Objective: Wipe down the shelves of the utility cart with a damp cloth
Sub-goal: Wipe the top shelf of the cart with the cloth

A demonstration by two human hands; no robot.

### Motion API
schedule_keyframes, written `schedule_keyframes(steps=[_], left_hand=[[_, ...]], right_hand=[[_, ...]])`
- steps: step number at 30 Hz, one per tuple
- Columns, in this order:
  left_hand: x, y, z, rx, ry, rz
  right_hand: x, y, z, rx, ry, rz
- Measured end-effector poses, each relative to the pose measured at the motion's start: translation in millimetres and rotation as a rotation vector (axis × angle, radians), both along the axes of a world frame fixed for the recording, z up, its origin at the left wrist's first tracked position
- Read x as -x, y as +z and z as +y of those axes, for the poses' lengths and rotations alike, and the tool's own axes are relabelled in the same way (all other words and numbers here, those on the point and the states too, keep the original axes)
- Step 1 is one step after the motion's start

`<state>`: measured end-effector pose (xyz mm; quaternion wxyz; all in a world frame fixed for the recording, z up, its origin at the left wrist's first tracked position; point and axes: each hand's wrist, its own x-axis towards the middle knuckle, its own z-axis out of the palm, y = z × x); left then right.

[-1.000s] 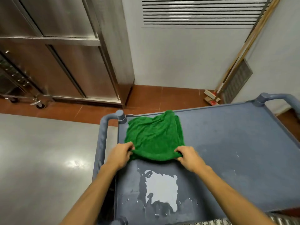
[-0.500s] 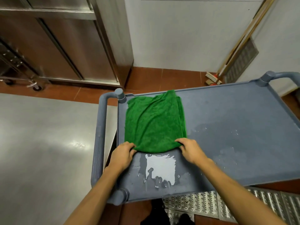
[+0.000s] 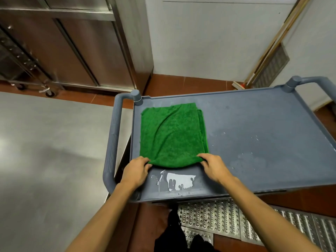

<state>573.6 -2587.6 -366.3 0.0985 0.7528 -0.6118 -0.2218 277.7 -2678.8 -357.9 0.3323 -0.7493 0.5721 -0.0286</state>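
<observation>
Left hand (image 3: 135,170) is pinching the near-left corner of the green cloth (image 3: 172,135); right hand (image 3: 214,167) is pinching the near-right corner. Cloth is lying folded and flat on the cart's top shelf (image 3: 254,124), toward its left edge, far end reaching close to the far-left corner post (image 3: 136,95). Water puddle (image 3: 180,181) is sitting at the shelf's near edge, just in front of the cloth. Cart handle (image 3: 112,142) is running along the left side.

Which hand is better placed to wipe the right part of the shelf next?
Probably the right hand: it pinches the near corner of the cloth on that side, next to the bare shelf. The left hand pinches the other corner, by the cart handle.
</observation>
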Motion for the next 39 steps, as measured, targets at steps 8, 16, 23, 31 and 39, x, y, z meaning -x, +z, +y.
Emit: schedule_keyframes(steps=[8,16,23,31,39], left_hand=[[25,3,43,-0.070,0.012,-0.061],[40,16,79,0.046,-0.054,-0.241],[57,27,107,-0.021,-0.057,-0.196],[61,41,128,0.035,-0.051,-0.064],[75,44,158,-0.073,-0.034,0.058]], right_hand=[[26,7,43,-0.045,-0.012,-0.043],[40,13,73,-0.054,0.003,-0.077],[55,22,93,-0.055,-0.033,-0.134],[67,37,111,-0.006,-0.017,-0.172],[85,41,135,-0.009,0.017,-0.161]])
